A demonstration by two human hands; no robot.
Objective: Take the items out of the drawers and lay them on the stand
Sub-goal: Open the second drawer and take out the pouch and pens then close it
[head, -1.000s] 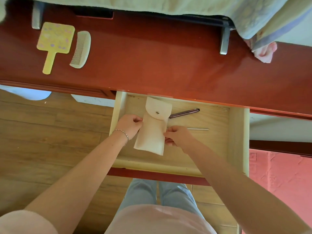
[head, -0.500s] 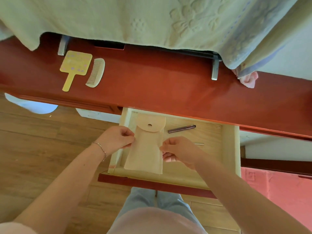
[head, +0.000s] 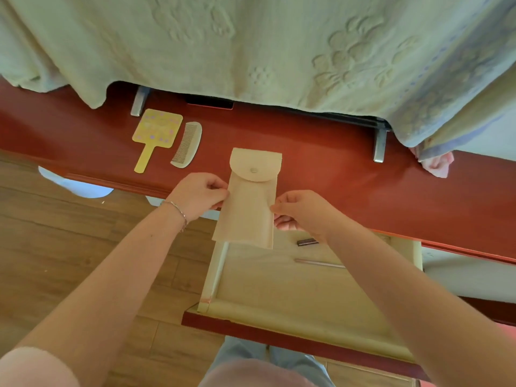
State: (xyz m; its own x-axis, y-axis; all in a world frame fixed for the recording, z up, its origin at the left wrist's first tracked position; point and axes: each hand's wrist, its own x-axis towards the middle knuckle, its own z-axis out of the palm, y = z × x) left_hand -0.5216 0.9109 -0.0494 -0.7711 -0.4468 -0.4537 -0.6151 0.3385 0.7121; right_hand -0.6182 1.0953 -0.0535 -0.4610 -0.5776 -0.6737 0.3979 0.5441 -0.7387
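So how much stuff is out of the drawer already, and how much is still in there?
Done: a yellow hand mirror and a comb lie on the red stand. In hand: the left hand and right hand pinch a beige pouch by its sides, above the stand's front edge. Left: a dark pen and a thin rod lie in the open drawer.

Matt felt-like pouch [head: 247, 202] (possibly cloth), glossy red wooden stand [head: 321, 174], pale raw-wood drawer [head: 279, 289]
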